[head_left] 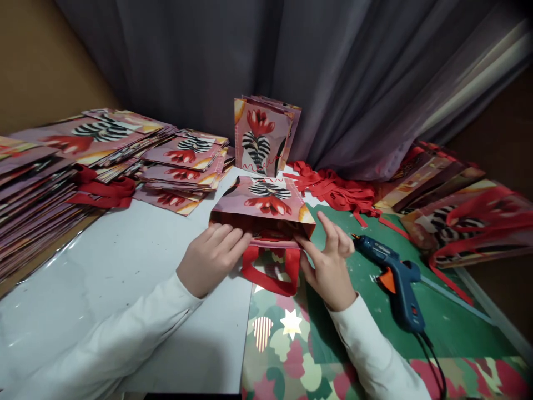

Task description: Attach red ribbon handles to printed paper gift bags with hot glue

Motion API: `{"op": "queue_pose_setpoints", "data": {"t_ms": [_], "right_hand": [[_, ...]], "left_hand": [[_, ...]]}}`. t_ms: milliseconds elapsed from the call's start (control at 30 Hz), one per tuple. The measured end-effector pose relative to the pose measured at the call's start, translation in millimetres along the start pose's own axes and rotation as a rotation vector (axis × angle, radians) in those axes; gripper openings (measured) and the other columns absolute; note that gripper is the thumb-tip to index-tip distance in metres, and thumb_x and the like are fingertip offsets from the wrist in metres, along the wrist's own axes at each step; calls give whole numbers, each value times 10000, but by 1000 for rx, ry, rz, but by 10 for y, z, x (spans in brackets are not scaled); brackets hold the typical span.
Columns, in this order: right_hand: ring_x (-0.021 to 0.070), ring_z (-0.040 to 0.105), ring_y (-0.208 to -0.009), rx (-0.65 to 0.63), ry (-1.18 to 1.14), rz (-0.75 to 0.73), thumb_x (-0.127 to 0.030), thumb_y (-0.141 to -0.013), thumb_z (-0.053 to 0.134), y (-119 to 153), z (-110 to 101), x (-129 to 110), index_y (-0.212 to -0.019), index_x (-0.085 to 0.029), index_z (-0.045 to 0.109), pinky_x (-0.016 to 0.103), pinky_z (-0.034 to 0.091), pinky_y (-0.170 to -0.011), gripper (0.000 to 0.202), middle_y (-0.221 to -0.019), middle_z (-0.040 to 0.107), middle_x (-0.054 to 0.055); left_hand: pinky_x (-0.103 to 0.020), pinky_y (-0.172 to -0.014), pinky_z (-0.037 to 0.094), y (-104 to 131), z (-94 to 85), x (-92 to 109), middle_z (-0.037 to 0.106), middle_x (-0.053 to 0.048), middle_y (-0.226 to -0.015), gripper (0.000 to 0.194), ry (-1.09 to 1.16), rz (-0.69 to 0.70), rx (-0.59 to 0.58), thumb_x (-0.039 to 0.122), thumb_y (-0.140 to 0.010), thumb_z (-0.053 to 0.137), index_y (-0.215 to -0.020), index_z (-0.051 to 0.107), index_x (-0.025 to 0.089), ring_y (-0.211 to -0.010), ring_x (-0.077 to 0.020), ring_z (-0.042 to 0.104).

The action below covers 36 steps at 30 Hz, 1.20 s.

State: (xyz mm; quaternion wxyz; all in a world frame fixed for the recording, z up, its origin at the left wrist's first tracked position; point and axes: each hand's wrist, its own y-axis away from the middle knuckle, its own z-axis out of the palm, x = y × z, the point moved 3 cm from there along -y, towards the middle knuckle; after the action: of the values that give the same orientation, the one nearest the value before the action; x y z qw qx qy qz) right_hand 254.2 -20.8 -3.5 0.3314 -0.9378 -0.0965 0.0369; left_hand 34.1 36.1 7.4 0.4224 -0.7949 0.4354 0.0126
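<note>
Taking the flat paper bag (263, 214) in the middle of the worktop (137, 261) as the landmark: far to its left lie tall stacks of flat printed bags (50, 172), with a bundle of red ribbon (104, 191) resting against them, and a smaller pile (183, 166) closer in. The left hand (210, 258) comes at the bag from its near-left corner, fingers curled loosely and pressed down on the open mouth edge, holding nothing else. The bag lies directly ahead of both hands, its long axis running left to right across the person, its mouth toward them and its base away. A red ribbon handle (270, 272) loops out of the mouth toward the person, lying between the two hands on the patterned wrapping paper (287, 344). Behind the bag, an upright group of bags (262, 136) leans against the grey curtain (316, 66). The right hand (328, 266) pinches the bag's near-right corner, thumb and fingers narrowly closed on the edge. Both hands touch the bag at about equal reach. To the bag's right lie loose red ribbons (337, 191), then a blue glue gun (395, 278) on the green mat (449, 316), nearer the right hand, and beyond it more finished bags (466, 222).
</note>
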Motion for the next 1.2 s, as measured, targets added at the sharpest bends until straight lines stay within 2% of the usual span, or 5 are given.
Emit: {"op": "queue_pose_setpoints", "data": {"t_ms": [267, 533, 900, 1100, 1200], "right_hand": [[291, 434, -1231, -59, -283, 69, -242, -938, 535, 7, 17, 141, -1111, -322, 720, 483, 357, -983, 266, -1370, 520, 65], [269, 462, -1233, -125, -485, 135, -253, -937, 550, 5, 37, 198, -1077, -332, 735, 460, 346, -990, 245, -1336, 543, 49], [288, 426, -1261, -145, -359, 155, -221, -944, 504, 45, 48, 117, -1061, -275, 620, 472, 305, -976, 173, -1364, 528, 84], [264, 467, -1224, -128, -377, 148, -210, -943, 486, 39, 23, 101, -1027, -257, 559, 432, 312, -950, 121, -1353, 563, 83], [263, 464, -1251, -103, -428, 144, -216, -928, 508, 34, -18, 97, -1008, -254, 548, 432, 311, -967, 97, -1405, 536, 86]], "left_hand": [[-340, -696, 451, 11, 13, 12, 685, -65, -849, 287, 6, -43, -31, 83, -944, 423, -942, 700, 159, -777, -201, 571], [-346, -697, 432, -7, 18, 17, 675, -91, -846, 278, 33, -27, -7, 70, -932, 437, -934, 709, 125, -780, -212, 552], [-345, -703, 422, -9, 27, 70, 671, -91, -832, 281, 32, -8, -5, 44, -921, 443, -934, 715, 115, -765, -212, 540], [-347, -692, 422, -6, 0, 70, 672, -85, -826, 279, 32, -7, -4, 33, -918, 443, -954, 713, 98, -767, -219, 537], [-346, -692, 423, -8, -12, 61, 674, -85, -825, 278, 33, -15, 1, 34, -920, 445, -950, 714, 97, -774, -219, 541]]}}
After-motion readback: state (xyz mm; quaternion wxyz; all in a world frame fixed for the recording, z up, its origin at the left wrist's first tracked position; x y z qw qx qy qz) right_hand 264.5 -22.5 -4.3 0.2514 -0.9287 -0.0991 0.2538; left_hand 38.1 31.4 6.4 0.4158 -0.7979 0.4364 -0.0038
